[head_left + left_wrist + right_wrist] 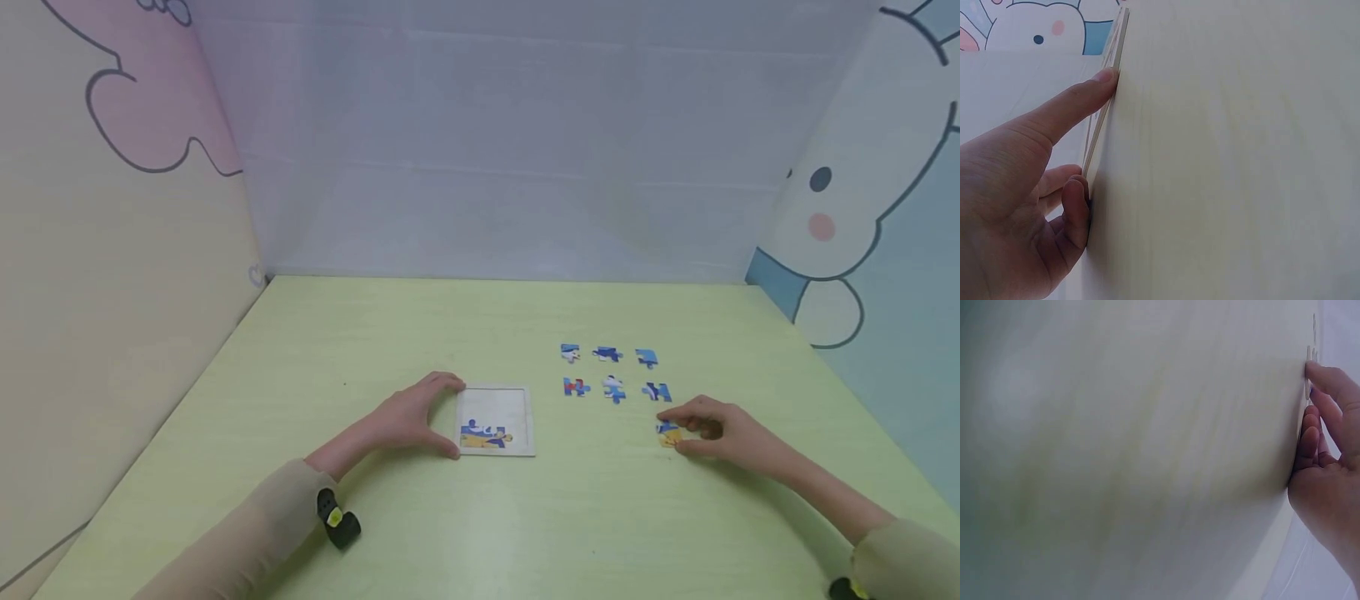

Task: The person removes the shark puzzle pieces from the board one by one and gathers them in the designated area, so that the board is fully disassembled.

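A square white puzzle frame lies on the table in the head view, with joined blue, white and yellow puzzle pieces along its bottom left. My left hand holds the frame's left side, thumb at the lower corner and fingertips at the upper one. In the left wrist view, the thumb presses the frame's edge. Farther right, my right hand pinches a blue-and-yellow puzzle piece at the table surface between thumb and index finger. In the right wrist view, that piece is seen edge-on and mostly hidden.
Several loose puzzle pieces lie in two rows beyond the right hand, among them a red-and-blue piece and a blue piece. The pale green table meets a plain back wall and side walls with cartoon drawings.
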A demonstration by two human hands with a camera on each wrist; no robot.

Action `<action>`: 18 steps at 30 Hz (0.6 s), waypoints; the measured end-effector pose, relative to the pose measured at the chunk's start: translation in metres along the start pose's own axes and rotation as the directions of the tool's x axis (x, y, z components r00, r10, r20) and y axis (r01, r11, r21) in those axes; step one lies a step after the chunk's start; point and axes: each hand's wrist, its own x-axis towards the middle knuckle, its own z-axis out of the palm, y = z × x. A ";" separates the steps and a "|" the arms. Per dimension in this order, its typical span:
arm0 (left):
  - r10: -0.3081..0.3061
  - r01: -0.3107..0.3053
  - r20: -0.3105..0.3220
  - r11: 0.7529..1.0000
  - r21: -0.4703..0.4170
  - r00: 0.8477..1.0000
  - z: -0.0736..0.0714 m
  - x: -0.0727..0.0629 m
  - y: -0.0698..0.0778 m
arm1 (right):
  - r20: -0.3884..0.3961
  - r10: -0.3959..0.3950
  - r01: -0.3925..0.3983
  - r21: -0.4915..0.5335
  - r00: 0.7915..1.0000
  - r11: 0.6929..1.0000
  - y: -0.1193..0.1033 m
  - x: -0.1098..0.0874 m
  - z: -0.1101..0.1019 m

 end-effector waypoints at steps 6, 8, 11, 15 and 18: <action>0.001 -0.001 0.004 1.000 0.002 1.000 -0.001 -0.001 0.001 | 0.013 0.032 -0.032 -0.003 0.999 0.999 -0.002 0.000 -0.001; 0.003 -0.003 0.004 1.000 -0.002 1.000 0.000 0.000 0.000 | 0.012 0.048 -0.048 -0.012 0.999 0.999 -0.003 0.000 -0.001; 0.004 -0.004 0.002 1.000 -0.001 1.000 0.000 0.000 0.000 | 0.010 0.051 -0.051 -0.017 0.999 0.999 -0.003 0.001 -0.002; -0.002 0.002 0.001 1.000 -0.007 1.000 0.000 0.000 0.001 | 0.011 0.064 -0.063 -0.025 0.998 0.998 -0.003 0.001 -0.001; -0.007 0.007 0.003 1.000 -0.005 1.000 0.000 0.000 0.001 | 0.015 0.063 -0.063 -0.033 0.998 0.997 -0.002 0.001 -0.001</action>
